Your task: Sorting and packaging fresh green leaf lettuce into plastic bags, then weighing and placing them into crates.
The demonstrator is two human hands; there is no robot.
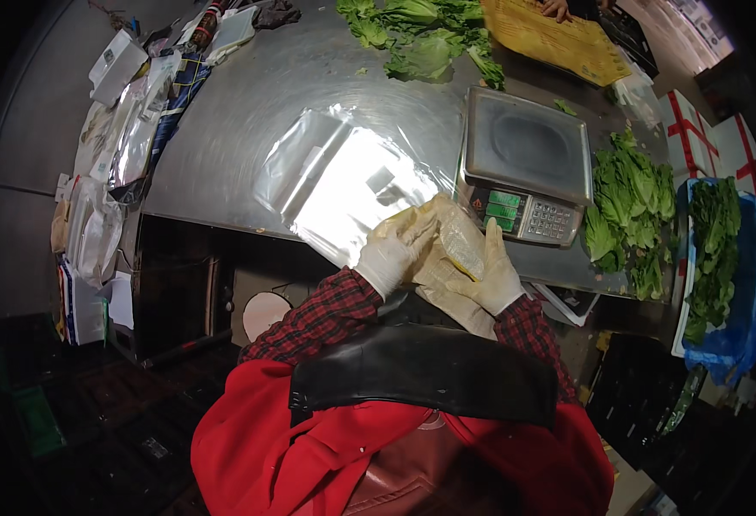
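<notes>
Both of my hands are in white gloves in front of my black apron. My left hand [391, 251] has its fingers laid against a folded beige woven sack [439, 258] with a yellow edge. The sack hangs down between my wrists. Across from it, my right hand [497, 274] grips the sack's lower side, thumb raised and fingers partly hidden by the folds. Just beyond my hands lies a stack of clear plastic bags [352, 187], glaring with light at the steel table's front edge. A digital scale [526, 148] with lit green displays stands to the right.
Romaine-like lettuce [633, 193] lies right of the scale, more leaves [420, 39] at the back. A blue-lined bin [749, 277] holds greens. A person's hand [555, 9] rests on a yellow sack [549, 39]. Packaging [139, 122] crowds the left edge of the steel table [223, 155].
</notes>
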